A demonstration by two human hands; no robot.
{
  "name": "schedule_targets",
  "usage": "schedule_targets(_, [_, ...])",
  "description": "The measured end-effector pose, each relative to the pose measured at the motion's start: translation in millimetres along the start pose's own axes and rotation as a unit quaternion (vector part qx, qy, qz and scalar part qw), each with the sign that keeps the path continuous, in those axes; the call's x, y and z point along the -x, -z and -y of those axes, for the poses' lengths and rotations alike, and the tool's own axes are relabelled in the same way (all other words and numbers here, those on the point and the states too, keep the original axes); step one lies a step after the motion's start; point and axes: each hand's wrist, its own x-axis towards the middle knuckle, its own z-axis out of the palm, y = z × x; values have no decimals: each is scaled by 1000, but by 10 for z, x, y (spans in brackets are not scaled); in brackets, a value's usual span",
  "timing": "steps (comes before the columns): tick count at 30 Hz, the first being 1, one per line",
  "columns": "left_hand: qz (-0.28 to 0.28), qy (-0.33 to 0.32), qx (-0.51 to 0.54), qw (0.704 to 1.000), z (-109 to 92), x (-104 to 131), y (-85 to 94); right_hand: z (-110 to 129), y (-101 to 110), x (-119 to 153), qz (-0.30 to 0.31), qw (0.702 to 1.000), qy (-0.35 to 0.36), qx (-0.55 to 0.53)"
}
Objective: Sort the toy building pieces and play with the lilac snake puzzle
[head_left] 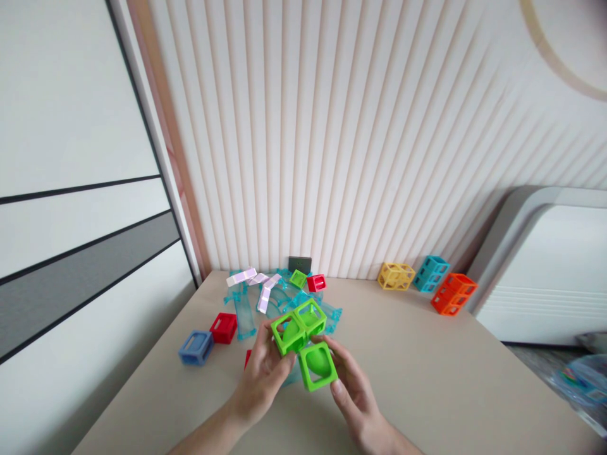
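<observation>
My left hand (260,379) is closed around a pair of joined green open-sided cube blocks (290,335), held up above the table. Between the thumb and fingers of my right hand (353,395) is another green cube block (317,366), lower and nearer to me. Its upper left corner comes close to the pair; whether they touch I cannot tell. Behind my hands lie translucent teal track pieces (244,316). A bit of a red block (247,357) peeks out beside my left hand, the rest of it hidden.
On the table's left are a blue block (196,348) and a red block (224,328). Lilac-white strips (241,277), a small green block (298,279) and a red one (317,282) lie at the back. Yellow (396,276), teal (431,273) and orange (454,294) block groups stand back right.
</observation>
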Motion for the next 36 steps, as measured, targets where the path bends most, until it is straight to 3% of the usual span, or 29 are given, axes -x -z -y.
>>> schedule_targets(5, [44,-25,-14,999,35,10,66,-33,-2,11,13,1000,16,-17])
schedule_targets(19, [19,28,37,999,-22,48,-32,-21,23,6,27,996,65,61])
schedule_targets(28, [75,31,49,995,-9,55,-13,-29,16,-5,34,994,81,65])
schedule_targets(32, [62,27,70,995,-25,55,-38,-112,12,10,27,992,89,90])
schedule_targets(36, [84,37,54,994,-76,47,-53,-178,5,16,11,989,95,114])
